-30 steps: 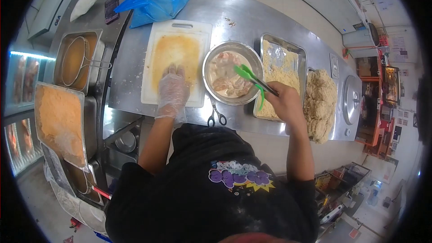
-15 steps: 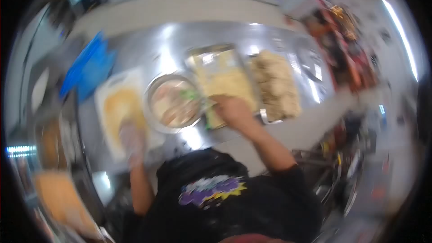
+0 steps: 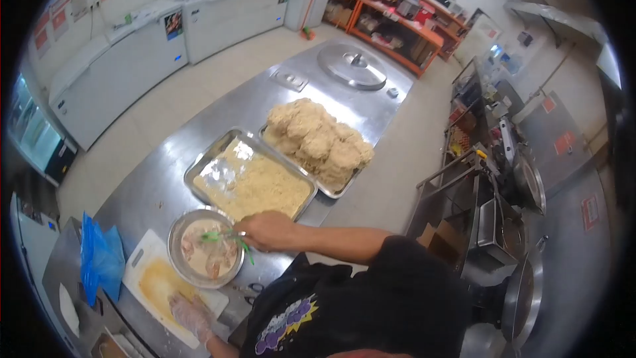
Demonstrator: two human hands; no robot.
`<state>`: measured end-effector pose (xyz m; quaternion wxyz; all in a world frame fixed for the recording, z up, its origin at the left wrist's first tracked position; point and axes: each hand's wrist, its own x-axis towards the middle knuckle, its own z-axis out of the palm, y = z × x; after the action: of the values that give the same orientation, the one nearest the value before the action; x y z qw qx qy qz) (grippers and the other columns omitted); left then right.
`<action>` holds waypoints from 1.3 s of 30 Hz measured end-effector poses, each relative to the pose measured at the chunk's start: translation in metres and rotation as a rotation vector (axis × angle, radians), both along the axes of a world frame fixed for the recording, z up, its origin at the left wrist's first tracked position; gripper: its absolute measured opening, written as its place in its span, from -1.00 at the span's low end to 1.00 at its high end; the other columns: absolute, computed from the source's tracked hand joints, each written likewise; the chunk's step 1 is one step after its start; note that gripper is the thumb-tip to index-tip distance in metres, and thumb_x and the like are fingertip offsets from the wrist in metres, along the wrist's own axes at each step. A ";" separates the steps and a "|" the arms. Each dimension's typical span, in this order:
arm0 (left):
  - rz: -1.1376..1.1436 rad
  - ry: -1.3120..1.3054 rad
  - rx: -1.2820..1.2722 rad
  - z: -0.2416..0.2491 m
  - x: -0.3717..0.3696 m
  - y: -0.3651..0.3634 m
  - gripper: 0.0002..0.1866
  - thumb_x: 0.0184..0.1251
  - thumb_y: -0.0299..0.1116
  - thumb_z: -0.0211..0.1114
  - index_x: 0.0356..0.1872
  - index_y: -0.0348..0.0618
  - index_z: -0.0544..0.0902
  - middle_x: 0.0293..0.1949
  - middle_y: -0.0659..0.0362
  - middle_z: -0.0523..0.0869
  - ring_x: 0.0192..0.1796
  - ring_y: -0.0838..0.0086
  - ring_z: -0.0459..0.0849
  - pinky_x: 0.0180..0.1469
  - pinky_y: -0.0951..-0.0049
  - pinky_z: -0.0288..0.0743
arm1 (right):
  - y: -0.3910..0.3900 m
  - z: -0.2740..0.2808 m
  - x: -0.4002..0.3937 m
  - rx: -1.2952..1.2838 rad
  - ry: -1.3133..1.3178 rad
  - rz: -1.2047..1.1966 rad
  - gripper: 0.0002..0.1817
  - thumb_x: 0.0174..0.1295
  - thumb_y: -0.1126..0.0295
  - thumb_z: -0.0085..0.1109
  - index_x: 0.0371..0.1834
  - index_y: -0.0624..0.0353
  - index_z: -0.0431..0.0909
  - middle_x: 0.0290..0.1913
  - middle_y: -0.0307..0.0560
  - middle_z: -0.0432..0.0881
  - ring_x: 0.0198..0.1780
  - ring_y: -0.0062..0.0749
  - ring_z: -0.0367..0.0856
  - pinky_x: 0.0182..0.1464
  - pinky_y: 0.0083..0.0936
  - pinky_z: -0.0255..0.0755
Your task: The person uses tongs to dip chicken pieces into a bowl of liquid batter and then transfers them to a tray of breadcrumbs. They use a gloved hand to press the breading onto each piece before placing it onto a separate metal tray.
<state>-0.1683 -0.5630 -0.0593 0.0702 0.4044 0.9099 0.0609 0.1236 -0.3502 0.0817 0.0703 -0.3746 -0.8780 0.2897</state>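
My right hand [image 3: 266, 231] is closed around a pair of green-tipped metal tongs [image 3: 240, 235]. The tongs reach over a steel bowl [image 3: 173, 252], their green ends at the surface of a pale, creamy batter [image 3: 199, 262] with pieces of what looks like raw meat [image 3: 213, 266] in it. My left hand [image 3: 191, 313], in a clear plastic glove, rests with fingers stretched out on a white cutting board [image 3: 138, 277] stained yellow-orange. Behind the bowl lies a steel tray [image 3: 196, 171] of yellowish crumbs [image 3: 262, 182].
A second tray [image 3: 339, 192] carries a heap of breaded pieces [image 3: 318, 136]. Farther along the steel table [image 3: 156, 176] are a large round lid [image 3: 351, 66] and a small metal lid [image 3: 289, 79]. A blue plastic bag [image 3: 103, 262] is at the left. Pans [image 3: 527, 292] stand at right.
My view has turned toward the right and up, and it is sharper now. The right hand has gone from beside the crumb tray to the bowl's rim. My left hand stays on the board.
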 end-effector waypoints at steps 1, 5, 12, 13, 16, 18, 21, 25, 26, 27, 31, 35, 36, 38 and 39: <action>-0.045 0.063 0.059 -0.022 -0.008 -0.012 -0.32 0.34 -0.20 0.48 0.39 -0.35 0.51 0.41 -0.34 0.53 0.49 -0.15 0.47 0.53 0.03 0.36 | -0.002 -0.001 -0.001 -0.031 0.016 -0.022 -0.78 0.35 0.26 0.13 -0.13 0.13 0.67 -0.15 0.17 0.76 -0.07 0.22 0.77 -0.04 0.08 0.61; -0.182 0.320 0.259 -0.056 -0.017 -0.025 -0.41 0.26 -0.07 0.50 0.17 -0.28 0.64 0.08 -0.23 0.72 0.18 -0.15 0.66 0.25 -0.05 0.52 | -0.002 -0.032 0.001 0.043 0.088 -0.013 -0.65 0.37 0.17 0.27 0.16 -0.04 0.73 -0.02 0.04 0.79 -0.05 0.12 0.77 -0.02 -0.03 0.64; -0.007 0.088 0.071 0.005 0.002 0.001 -0.38 0.29 -0.22 0.50 0.31 -0.28 0.57 0.33 -0.22 0.60 0.35 -0.11 0.59 0.41 0.02 0.46 | 0.003 -0.008 -0.003 0.035 0.023 0.042 -0.69 0.34 0.21 0.31 0.10 0.02 0.73 -0.15 0.06 0.80 -0.16 0.13 0.75 -0.12 -0.03 0.59; 0.003 0.085 0.065 0.010 0.005 0.003 -0.38 0.29 -0.22 0.50 0.31 -0.28 0.57 0.33 -0.22 0.60 0.35 -0.11 0.59 0.41 0.02 0.46 | 0.007 -0.003 0.000 0.024 0.006 0.052 -0.68 0.35 0.19 0.29 0.09 0.03 0.74 -0.17 0.08 0.80 -0.15 0.12 0.77 -0.11 -0.02 0.60; 0.061 -0.006 0.019 0.023 0.009 0.006 -0.36 0.30 -0.23 0.50 0.35 -0.30 0.55 0.39 -0.23 0.57 0.40 -0.11 0.55 0.46 0.04 0.44 | 0.023 0.021 0.013 0.003 0.002 0.037 -0.68 0.35 0.17 0.30 0.08 0.03 0.75 -0.21 0.09 0.79 -0.16 0.09 0.78 -0.11 -0.02 0.61; 0.049 -0.004 0.018 0.020 0.007 0.005 -0.37 0.31 -0.24 0.48 0.35 -0.31 0.55 0.40 -0.23 0.56 0.42 -0.11 0.53 0.48 0.05 0.42 | 0.034 0.048 0.028 0.018 0.032 0.015 -0.69 0.33 0.20 0.34 0.09 0.01 0.76 -0.23 0.08 0.79 -0.17 0.09 0.77 -0.12 -0.05 0.60; 0.066 -0.021 0.011 0.022 0.008 0.008 -0.37 0.32 -0.26 0.47 0.36 -0.32 0.55 0.43 -0.23 0.55 0.44 -0.11 0.52 0.50 0.06 0.41 | 0.048 0.097 0.050 0.144 -0.080 0.008 -0.66 0.28 0.25 0.38 0.11 0.02 0.76 -0.17 0.03 0.80 -0.18 0.06 0.77 -0.12 -0.09 0.61; 0.099 -0.028 0.034 0.027 0.012 0.009 -0.37 0.33 -0.27 0.46 0.38 -0.32 0.54 0.44 -0.25 0.54 0.45 -0.11 0.51 0.51 0.06 0.40 | 0.049 0.122 0.075 0.374 -0.205 -0.002 -0.64 0.27 0.26 0.38 0.13 0.02 0.73 -0.15 -0.02 0.78 -0.17 0.04 0.78 -0.11 -0.10 0.62; 0.099 -0.034 0.027 0.026 0.011 0.009 -0.36 0.33 -0.27 0.46 0.38 -0.32 0.54 0.44 -0.25 0.53 0.46 -0.11 0.51 0.51 0.07 0.40 | 0.047 0.118 0.080 0.423 -0.288 -0.002 -0.62 0.26 0.26 0.38 0.14 0.02 0.71 -0.16 -0.02 0.77 -0.16 0.04 0.78 -0.11 -0.10 0.63; 0.096 -0.040 0.020 0.027 0.010 0.009 -0.36 0.33 -0.28 0.46 0.39 -0.33 0.54 0.45 -0.26 0.53 0.46 -0.11 0.51 0.52 0.07 0.39 | 0.046 0.111 0.085 0.474 -0.371 -0.005 -0.61 0.26 0.25 0.38 0.16 0.02 0.69 -0.16 -0.03 0.76 -0.15 0.03 0.78 -0.10 -0.10 0.63; 0.102 -0.064 0.033 0.031 0.012 0.009 -0.36 0.33 -0.28 0.46 0.40 -0.32 0.54 0.44 -0.27 0.53 0.46 -0.11 0.51 0.52 0.07 0.39 | 0.036 0.052 0.116 0.421 -0.548 0.026 -0.56 0.24 0.27 0.41 0.19 0.03 0.64 -0.21 -0.02 0.73 -0.12 0.05 0.78 -0.09 -0.07 0.63; 0.095 -0.057 0.031 0.028 0.009 0.008 -0.36 0.33 -0.29 0.45 0.40 -0.32 0.54 0.44 -0.27 0.53 0.45 -0.12 0.52 0.52 0.06 0.39 | 0.022 0.061 0.109 0.197 -0.500 -0.044 -0.50 0.21 0.27 0.48 0.24 0.03 0.62 -0.13 0.04 0.76 -0.09 0.08 0.77 -0.06 -0.04 0.63; 0.090 -0.059 0.031 0.029 0.009 0.008 -0.37 0.33 -0.30 0.45 0.40 -0.32 0.54 0.44 -0.28 0.53 0.45 -0.13 0.52 0.52 0.05 0.39 | 0.016 0.066 0.101 0.146 -0.416 -0.113 -0.48 0.20 0.27 0.50 0.25 0.03 0.62 -0.10 0.06 0.76 -0.08 0.08 0.77 -0.05 -0.02 0.63; 0.070 -0.049 0.039 0.027 0.005 0.006 -0.40 0.35 -0.29 0.43 0.38 -0.32 0.56 0.41 -0.28 0.56 0.44 -0.12 0.54 0.52 0.05 0.39 | 0.008 0.069 0.071 0.113 -0.313 -0.098 -0.47 0.21 0.23 0.50 0.25 0.05 0.62 -0.07 0.06 0.77 -0.08 0.08 0.77 -0.04 -0.03 0.63; 0.063 -0.044 0.053 0.024 0.003 0.005 -0.43 0.36 -0.28 0.42 0.35 -0.32 0.59 0.38 -0.28 0.59 0.43 -0.11 0.55 0.51 0.04 0.40 | 0.004 0.067 0.053 0.090 -0.213 -0.071 -0.46 0.22 0.20 0.51 0.26 0.06 0.62 -0.05 0.06 0.77 -0.07 0.07 0.78 -0.03 -0.04 0.63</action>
<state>-0.1655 -0.5585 -0.0353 0.0775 0.3759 0.9184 0.0959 0.1764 -0.3460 0.1483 0.0036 -0.4304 -0.8788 0.2062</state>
